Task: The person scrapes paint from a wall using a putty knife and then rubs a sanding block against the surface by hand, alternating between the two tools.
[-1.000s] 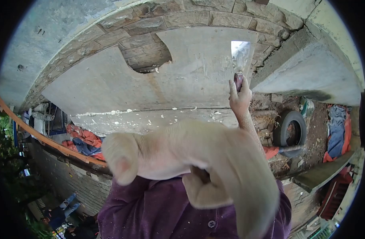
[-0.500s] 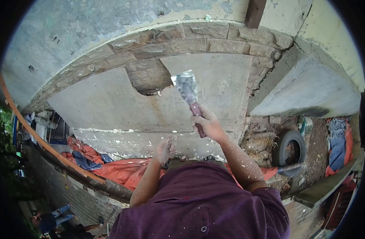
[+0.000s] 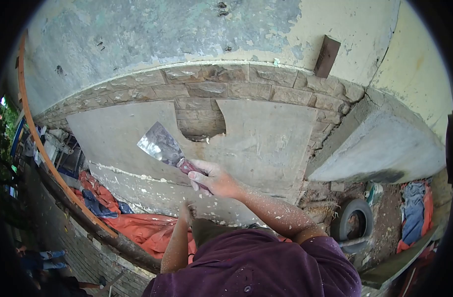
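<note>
A wide-bladed scraper (image 3: 162, 144) is in my right hand (image 3: 212, 179), whose dusty fingers wrap round its reddish handle. The blade points up and to the left, over the grey sheet that covers the lower wall. My left hand (image 3: 186, 212) hangs low near my waist, left of my right hand, partly blurred; how its fingers are held is hard to see. Beyond the blade, a gap in the sheet (image 3: 266, 143) shows stone bricks (image 3: 201, 120). Above the bricks is a wall (image 3: 162, 34) with peeling blue-green and cream paint.
An orange tarp (image 3: 146, 232) lies by my left side. To the right are a tyre (image 3: 341, 227), a sloping concrete block (image 3: 385, 141) and blue cloth (image 3: 413, 210). A brown block (image 3: 327, 57) juts from the wall. An orange rail (image 3: 43, 153) curves along the left.
My right hand has moved left and down with the scraper, whose blade now tilts left. My left hand is lower. The view has shifted, showing more of the upper wall.
</note>
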Action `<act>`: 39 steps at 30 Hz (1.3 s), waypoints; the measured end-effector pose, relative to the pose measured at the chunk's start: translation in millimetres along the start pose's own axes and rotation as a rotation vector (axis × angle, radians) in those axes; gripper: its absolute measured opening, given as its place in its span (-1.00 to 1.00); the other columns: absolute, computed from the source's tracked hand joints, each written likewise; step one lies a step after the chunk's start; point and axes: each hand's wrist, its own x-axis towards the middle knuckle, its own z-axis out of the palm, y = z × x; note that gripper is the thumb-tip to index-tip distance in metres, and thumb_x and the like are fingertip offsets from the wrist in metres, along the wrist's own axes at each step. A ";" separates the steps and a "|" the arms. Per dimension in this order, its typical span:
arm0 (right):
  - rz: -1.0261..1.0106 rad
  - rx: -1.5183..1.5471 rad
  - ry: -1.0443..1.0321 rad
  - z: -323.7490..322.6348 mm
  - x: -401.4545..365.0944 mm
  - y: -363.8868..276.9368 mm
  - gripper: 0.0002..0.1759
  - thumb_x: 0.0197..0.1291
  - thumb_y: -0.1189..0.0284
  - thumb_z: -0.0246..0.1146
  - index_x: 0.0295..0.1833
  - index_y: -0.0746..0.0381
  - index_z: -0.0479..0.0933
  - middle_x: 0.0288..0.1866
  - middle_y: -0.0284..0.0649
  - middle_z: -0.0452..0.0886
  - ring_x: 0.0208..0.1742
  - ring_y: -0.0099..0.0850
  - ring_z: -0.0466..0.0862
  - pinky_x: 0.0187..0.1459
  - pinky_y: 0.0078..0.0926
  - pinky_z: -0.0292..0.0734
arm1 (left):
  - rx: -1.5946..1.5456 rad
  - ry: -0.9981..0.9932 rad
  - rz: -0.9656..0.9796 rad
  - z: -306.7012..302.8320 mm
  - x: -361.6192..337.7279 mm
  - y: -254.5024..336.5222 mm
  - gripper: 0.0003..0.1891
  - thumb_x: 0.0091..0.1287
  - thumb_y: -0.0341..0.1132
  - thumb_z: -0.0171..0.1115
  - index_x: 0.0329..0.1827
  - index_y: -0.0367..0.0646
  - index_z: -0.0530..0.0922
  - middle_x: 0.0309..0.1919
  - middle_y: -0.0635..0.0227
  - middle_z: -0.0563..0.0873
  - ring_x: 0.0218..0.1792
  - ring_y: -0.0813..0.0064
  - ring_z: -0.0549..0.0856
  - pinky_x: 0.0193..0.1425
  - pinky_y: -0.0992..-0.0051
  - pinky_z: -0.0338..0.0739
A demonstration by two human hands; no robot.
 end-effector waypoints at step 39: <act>-0.043 -0.926 1.519 -285.6 36.3 -33.0 -0.37 0.31 0.36 0.13 0.48 0.01 0.15 0.00 0.15 0.60 0.02 0.01 0.63 0.00 -0.20 0.50 | 1.121 -0.194 -0.173 -82.9 168.0 46.8 -0.78 0.31 -0.08 0.16 -0.21 -0.03 0.53 -0.55 0.39 0.52 -0.62 0.41 0.48 -0.57 0.37 0.41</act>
